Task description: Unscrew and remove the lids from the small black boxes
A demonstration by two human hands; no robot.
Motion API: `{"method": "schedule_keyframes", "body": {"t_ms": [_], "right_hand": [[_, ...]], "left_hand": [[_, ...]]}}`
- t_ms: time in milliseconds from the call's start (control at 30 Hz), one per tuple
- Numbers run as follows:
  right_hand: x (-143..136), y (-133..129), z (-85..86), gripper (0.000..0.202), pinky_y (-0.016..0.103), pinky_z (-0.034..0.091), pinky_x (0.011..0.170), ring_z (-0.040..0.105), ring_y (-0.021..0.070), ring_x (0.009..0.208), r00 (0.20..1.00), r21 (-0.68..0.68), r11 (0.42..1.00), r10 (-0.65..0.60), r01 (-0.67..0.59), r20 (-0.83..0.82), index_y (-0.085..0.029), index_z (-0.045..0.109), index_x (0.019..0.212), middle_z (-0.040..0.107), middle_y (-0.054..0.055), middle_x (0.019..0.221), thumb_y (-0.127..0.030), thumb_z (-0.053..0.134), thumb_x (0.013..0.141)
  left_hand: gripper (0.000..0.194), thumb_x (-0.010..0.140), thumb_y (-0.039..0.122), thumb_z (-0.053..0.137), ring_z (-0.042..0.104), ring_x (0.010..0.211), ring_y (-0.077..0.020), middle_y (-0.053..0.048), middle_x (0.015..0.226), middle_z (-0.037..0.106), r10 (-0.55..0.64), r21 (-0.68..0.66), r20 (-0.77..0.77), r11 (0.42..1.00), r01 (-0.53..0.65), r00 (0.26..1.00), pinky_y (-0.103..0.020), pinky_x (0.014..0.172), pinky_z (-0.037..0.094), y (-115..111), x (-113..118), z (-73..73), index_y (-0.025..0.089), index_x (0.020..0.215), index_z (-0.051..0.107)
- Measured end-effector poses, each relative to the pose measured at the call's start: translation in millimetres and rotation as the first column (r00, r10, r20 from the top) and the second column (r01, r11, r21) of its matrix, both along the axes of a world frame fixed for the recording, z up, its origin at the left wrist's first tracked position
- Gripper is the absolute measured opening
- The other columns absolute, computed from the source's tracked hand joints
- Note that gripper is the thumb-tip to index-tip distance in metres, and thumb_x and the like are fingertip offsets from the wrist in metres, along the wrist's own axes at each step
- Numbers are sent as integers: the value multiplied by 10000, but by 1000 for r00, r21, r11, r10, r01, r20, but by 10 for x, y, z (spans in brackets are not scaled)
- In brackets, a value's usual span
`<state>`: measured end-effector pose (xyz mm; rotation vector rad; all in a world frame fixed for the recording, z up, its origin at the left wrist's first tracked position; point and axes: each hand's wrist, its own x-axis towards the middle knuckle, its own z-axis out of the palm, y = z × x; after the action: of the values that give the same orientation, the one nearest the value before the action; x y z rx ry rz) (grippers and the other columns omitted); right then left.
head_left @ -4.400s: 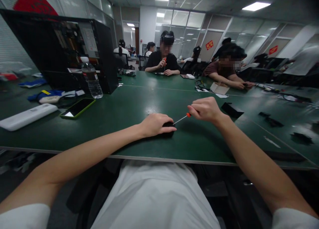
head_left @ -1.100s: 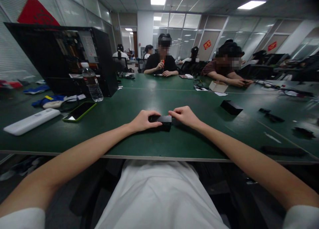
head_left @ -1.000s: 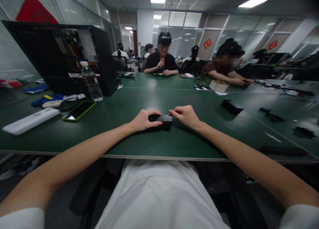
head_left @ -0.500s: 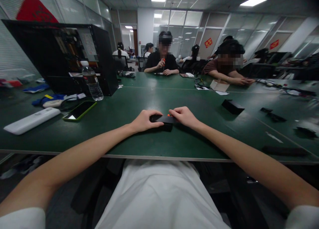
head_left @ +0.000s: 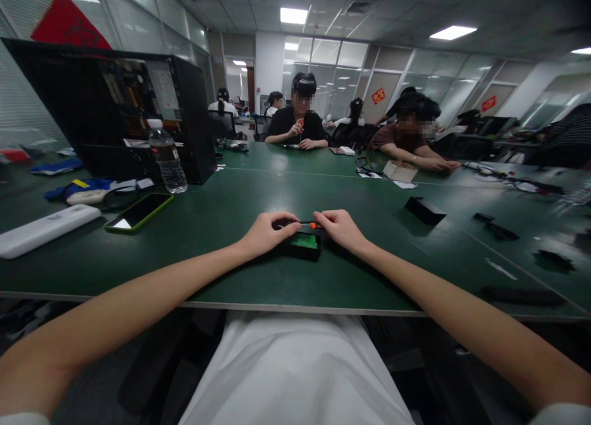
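Observation:
A small black case point(head_left: 316, 250) lies on the table in front of me, with a green circuit board point(head_left: 305, 241) showing inside. My left hand point(head_left: 271, 233) is closed at its left end, thumb and fingers around a thin dark cover point(head_left: 300, 222) seen nearly edge-on above the case. Whether the left fingers also touch the case is hidden. My right hand point(head_left: 339, 226) is closed just right of it, pinching a tool with an orange handle point(head_left: 315, 225) and a thin shaft pointing left, like a screwdriver. The right fingertips are close to the cover's right end.
A black box-like piece point(head_left: 425, 210) and small dark parts point(head_left: 496, 226) lie to the right. On the left are a phone point(head_left: 139, 212), a white bar-shaped device point(head_left: 50, 229), a water bottle point(head_left: 167, 157) and an opened computer case point(head_left: 194, 117). Two people sit across the table.
The cover has come up off the black case, so the green board inside now shows. My right hand's orange tool is more visible. The camera has tilted up slightly.

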<state>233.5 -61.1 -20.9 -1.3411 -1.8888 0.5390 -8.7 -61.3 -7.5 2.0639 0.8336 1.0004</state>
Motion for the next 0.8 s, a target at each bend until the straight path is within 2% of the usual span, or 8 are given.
{"method": "schedule_keyframes", "body": {"t_ms": [67, 167, 233, 300, 400, 567, 700, 800], "right_hand": [[41, 43, 0, 577, 274, 299, 534, 415, 122, 525, 999, 48, 998, -45, 44, 22, -194, 513, 593, 460, -21, 528, -633, 439, 960], [94, 105, -11, 487, 276, 385, 607, 547, 155, 629, 995, 105, 993, -62, 54, 81, -174, 646, 740, 637, 25, 673, -538, 448, 995], [113, 125, -22, 340, 291, 449, 715, 633, 182, 775, 989, 127, 992, -33, 14, 144, -170, 710, 908, 733, 66, 874, -441, 519, 984], [115, 124, -33, 224, 313, 471, 808, 660, 201, 890, 976, 138, 990, 7, -38, 218, -173, 719, 1014, 748, 92, 1018, -351, 601, 947], [96, 101, -30, 193, 324, 467, 818, 652, 208, 903, 946, 145, 984, 50, -101, 320, -172, 719, 1045, 731, 101, 1048, -307, 652, 924], [68, 56, 81, 241, 306, 443, 744, 606, 174, 787, 910, 164, 973, 82, -161, 406, -170, 727, 1016, 693, 81, 949, -368, 593, 985], [18, -21, 204, 312, 318, 478, 841, 640, 183, 909, 901, 174, 940, 209, -292, 379, -177, 707, 1063, 703, 90, 1060, -426, 523, 1027], [-97, -133, 236, 357, 362, 495, 915, 647, 220, 1021, 871, 162, 898, 331, -408, 363, -168, 664, 1195, 699, 116, 1165, -452, 569, 999]], "left_hand": [[448, 895, 578, 645, 672, 810, -201, -62, 847, 746, 60, -95, 113, 994, -50, 992, -283, 743, 500, 70, -3, -20, 144, 918, 754], [559, 843, 687, 658, 592, 647, -145, -31, 707, 659, 207, -290, 293, 950, -119, 934, -255, 630, 461, 191, -21, -50, 131, 825, 718], [610, 818, 723, 671, 524, 560, -105, -12, 669, 620, 281, -424, 373, 899, -107, 884, -234, 567, 419, 249, -34, -60, 114, 850, 711], [629, 825, 732, 665, 484, 519, -84, -12, 653, 614, 298, -510, 410, 859, -55, 862, -221, 533, 390, 279, -40, -61, 103, 837, 690], [607, 854, 710, 657, 491, 511, -79, -25, 649, 629, 279, -574, 430, 819, 21, 858, -213, 531, 395, 285, -36, -49, 110, 768, 640], [539, 929, 628, 624, 526, 513, -81, -35, 674, 655, 271, -639, 440, 765, 86, 856, -205, 542, 428, 278, -28, -20, 107, 791, 640], [471, 992, 546, 579, 539, 508, -78, -28, 683, 659, 282, -664, 455, 740, 110, 845, -193, 543, 448, 269, -25, -2, 113, 816, 635], [392, 1026, 457, 557, 551, 501, -80, -27, 685, 666, 280, -670, 458, 733, 121, 844, -188, 533, 455, 256, -17, 7, 118, 842, 630]]}}
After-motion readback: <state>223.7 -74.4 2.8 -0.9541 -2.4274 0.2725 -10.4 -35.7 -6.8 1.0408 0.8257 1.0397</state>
